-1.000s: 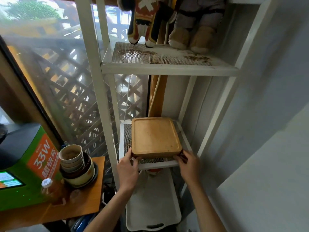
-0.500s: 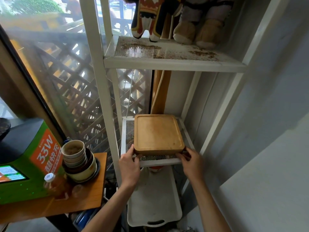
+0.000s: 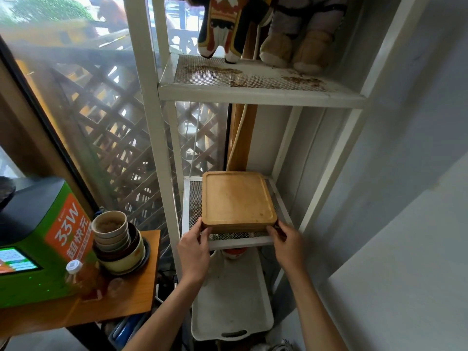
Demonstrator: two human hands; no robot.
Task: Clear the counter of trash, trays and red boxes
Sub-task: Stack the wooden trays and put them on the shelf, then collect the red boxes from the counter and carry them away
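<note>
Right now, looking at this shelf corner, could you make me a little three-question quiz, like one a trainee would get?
1. True or false: the wooden tray rests on the top mesh shelf, beside the plush toys.
2. Which hands touch the tray? A) left hand only B) right hand only C) both, one at each near corner
3. Fill in: the stacked bowls stand on the small wooden ______, left of the rack.

Key: 1. False; it sits on the lower mesh shelf. 2. C. 3. table.
</note>
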